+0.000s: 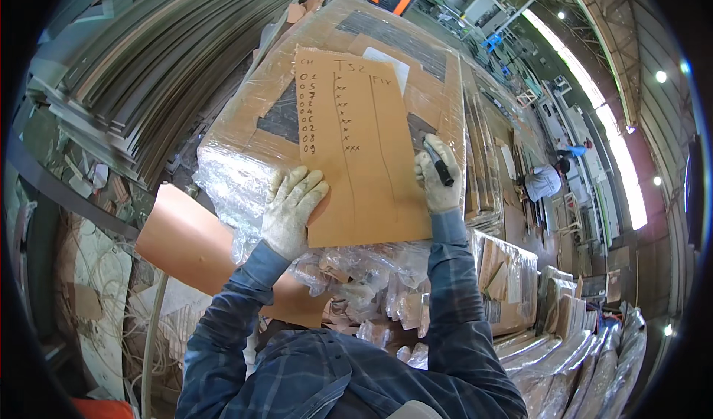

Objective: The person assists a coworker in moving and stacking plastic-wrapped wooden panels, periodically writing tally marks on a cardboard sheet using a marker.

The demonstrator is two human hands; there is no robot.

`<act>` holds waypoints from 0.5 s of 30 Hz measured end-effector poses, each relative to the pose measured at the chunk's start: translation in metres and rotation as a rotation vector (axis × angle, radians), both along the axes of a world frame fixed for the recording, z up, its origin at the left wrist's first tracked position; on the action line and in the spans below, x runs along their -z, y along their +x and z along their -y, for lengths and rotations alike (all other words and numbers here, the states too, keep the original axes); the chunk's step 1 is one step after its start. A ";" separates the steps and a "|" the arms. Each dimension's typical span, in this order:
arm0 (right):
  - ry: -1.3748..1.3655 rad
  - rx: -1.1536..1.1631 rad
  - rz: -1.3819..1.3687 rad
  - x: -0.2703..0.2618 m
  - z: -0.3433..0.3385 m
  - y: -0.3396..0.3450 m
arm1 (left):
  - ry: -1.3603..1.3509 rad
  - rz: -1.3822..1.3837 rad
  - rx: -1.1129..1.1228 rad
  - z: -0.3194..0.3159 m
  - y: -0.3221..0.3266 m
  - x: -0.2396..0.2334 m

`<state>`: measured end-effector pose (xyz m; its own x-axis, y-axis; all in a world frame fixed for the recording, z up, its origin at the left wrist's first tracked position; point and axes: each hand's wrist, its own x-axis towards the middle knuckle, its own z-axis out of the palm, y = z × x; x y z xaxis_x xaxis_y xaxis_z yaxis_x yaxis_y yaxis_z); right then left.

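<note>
A flat sheet of brown cardboard [356, 196] lies on a plastic-wrapped package [440, 90] before me. Handwritten columns of figures and small crosses in dark ink cover its upper part. My left hand [292, 213], in a pale work glove, rests flat on the wrapped package and the sheet's left edge, fingers slightly spread. At the sheet's right edge, my gloved right hand [443, 177] is closed around a black marker pen [442, 168]. One dark end of the pen points towards me; its other end is partly covered by the fingers.
Long stacked boards [184, 57] run along the left. Another brown sheet [184, 235] hangs below my left arm. Wrapped bundles [562, 346] stand at the lower right. A person [543, 182] works further off to the right, with another person [579, 148] beyond.
</note>
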<state>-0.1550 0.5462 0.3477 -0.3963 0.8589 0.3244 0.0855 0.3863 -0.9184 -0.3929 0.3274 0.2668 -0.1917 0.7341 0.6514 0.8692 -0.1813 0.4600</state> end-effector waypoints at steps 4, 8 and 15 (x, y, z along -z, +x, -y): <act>0.546 0.035 0.407 -0.010 -0.004 0.040 | 0.010 -0.022 -0.004 -0.003 0.001 -0.002; 0.677 0.061 0.635 -0.026 0.003 0.050 | 0.051 0.007 0.003 -0.001 0.000 -0.002; 0.722 -0.121 1.144 -0.042 0.003 0.054 | 0.014 0.011 0.005 0.001 0.003 -0.004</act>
<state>-0.1014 0.5430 0.3901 -0.8053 0.5796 0.1248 0.5887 0.8067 0.0523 -0.3900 0.3267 0.2712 -0.1953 0.7256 0.6598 0.8635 -0.1918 0.4665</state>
